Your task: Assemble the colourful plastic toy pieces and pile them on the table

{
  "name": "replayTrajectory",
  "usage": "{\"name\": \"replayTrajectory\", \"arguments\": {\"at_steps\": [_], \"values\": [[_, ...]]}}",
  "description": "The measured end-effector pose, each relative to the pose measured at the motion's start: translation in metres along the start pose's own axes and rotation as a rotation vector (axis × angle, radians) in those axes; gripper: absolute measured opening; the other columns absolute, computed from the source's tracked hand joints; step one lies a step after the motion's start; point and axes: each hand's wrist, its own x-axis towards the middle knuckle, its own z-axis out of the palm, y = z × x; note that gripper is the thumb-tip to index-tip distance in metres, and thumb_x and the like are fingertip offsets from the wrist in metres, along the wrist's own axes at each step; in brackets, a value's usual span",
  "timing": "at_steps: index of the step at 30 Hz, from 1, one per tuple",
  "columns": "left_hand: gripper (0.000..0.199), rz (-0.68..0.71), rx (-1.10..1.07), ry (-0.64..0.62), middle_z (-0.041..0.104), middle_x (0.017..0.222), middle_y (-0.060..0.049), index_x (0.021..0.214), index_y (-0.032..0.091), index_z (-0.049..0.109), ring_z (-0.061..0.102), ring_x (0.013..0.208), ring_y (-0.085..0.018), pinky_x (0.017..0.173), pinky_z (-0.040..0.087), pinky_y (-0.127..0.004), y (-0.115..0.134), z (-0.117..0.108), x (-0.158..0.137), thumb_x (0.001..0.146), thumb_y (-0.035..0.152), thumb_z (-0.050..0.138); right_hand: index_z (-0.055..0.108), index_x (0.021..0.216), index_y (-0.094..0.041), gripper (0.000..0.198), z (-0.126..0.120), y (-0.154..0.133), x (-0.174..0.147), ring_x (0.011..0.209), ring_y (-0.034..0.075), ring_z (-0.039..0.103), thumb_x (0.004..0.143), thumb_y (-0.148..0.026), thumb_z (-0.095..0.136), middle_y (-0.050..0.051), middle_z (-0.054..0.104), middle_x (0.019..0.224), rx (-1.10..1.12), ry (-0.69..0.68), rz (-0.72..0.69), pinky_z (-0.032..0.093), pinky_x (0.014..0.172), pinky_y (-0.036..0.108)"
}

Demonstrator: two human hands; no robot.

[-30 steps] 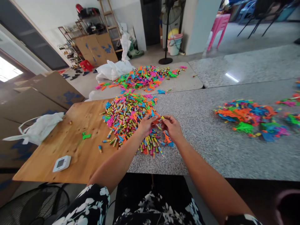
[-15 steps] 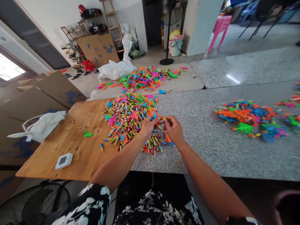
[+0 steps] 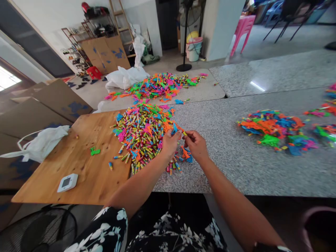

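Observation:
My left hand (image 3: 170,142) is closed around small plastic toy guns, a blue one (image 3: 174,128) and an orange one (image 3: 177,126). My right hand (image 3: 196,145) pinches a little yellow tube (image 3: 184,133), which meets the orange toy gun's end between the two hands. Under and left of my hands spreads a heap of small printed tubes (image 3: 141,129) mixed with coloured toy guns. An orange toy gun (image 3: 186,153) and a blue one (image 3: 189,159) lie on the stone table just below my right hand.
On the grey speckled table (image 3: 217,168), a pile of toy guns (image 3: 273,126) lies to the right. Another mixed heap (image 3: 160,85) sits farther back. The wooden board (image 3: 97,182) at left bears a white digital device (image 3: 67,182), a green toy gun (image 3: 95,151) and a white bag (image 3: 47,141).
The view has shifted slightly, so the scene sits a little farther left. Both hands stay together, with the yellow tube and the orange toy gun end still between them.

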Motion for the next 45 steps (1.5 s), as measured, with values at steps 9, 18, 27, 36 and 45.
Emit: {"name": "replayTrajectory", "arguments": {"at_steps": [9, 18, 27, 36, 45], "values": [[0.026, 0.074, 0.601, -0.493, 0.072, 0.114, -0.014, 0.108, 0.02, 0.068, 0.066, 0.111, -0.029, 0.1, 0.049, -0.041, -0.019, -0.008, 0.001, 0.085, 0.032, 0.074, 0.067, 0.106, -0.02, 0.04, -0.093, 0.021, 0.018, 0.057, 0.011, 0.064, 0.084, -0.054, 0.067, 0.006, 0.075, 0.098, 0.004, 0.434, 0.144, 0.051, 0.05, 0.023], [0.033, 0.538, 1.215, -0.849, 0.064, 0.135, -0.016, 0.109, 0.02, 0.068, 0.052, 0.133, -0.034, 0.113, 0.035, -0.046, -0.033, -0.029, 0.004, 0.085, 0.039, 0.078, 0.07, 0.092, -0.019, 0.026, -0.072, 0.011, 0.008, 0.051, 0.012, 0.059, 0.083, -0.042, 0.066, 0.003, 0.073, 0.078, -0.146, 0.114, 0.257, 0.045, 0.043, 0.023], [0.016, 0.422, 1.093, -0.815, 0.069, 0.086, -0.008, 0.078, 0.02, 0.069, 0.064, 0.096, -0.027, 0.093, 0.044, -0.035, -0.022, -0.038, 0.036, 0.075, 0.032, 0.081, 0.077, 0.1, -0.021, 0.016, -0.013, 0.007, -0.043, 0.093, 0.025, 0.072, 0.092, -0.026, 0.064, 0.01, 0.077, 0.106, -1.02, -0.617, 0.023, 0.051, 0.081, 0.032], [0.027, 0.005, 0.407, -0.644, 0.063, 0.071, 0.0, 0.085, 0.02, 0.064, 0.058, 0.058, -0.013, 0.056, 0.043, -0.023, 0.025, -0.07, 0.022, 0.088, 0.046, 0.068, 0.067, 0.082, -0.021, 0.014, -0.009, 0.03, -0.045, 0.072, 0.021, 0.07, 0.089, -0.032, 0.065, 0.006, 0.074, 0.08, -0.755, -0.309, 0.236, 0.054, 0.07, 0.031], [0.037, -0.148, 0.393, -0.985, 0.047, 0.053, 0.003, 0.079, 0.02, 0.071, 0.039, 0.044, -0.009, 0.046, 0.029, -0.023, 0.052, -0.066, -0.004, 0.084, 0.057, 0.076, 0.048, 0.089, -0.027, 0.029, -0.023, -0.009, -0.022, 0.045, 0.013, 0.052, 0.068, -0.037, 0.064, -0.006, 0.063, 0.063, 0.307, -0.103, 0.324, 0.043, 0.043, 0.025]]}}
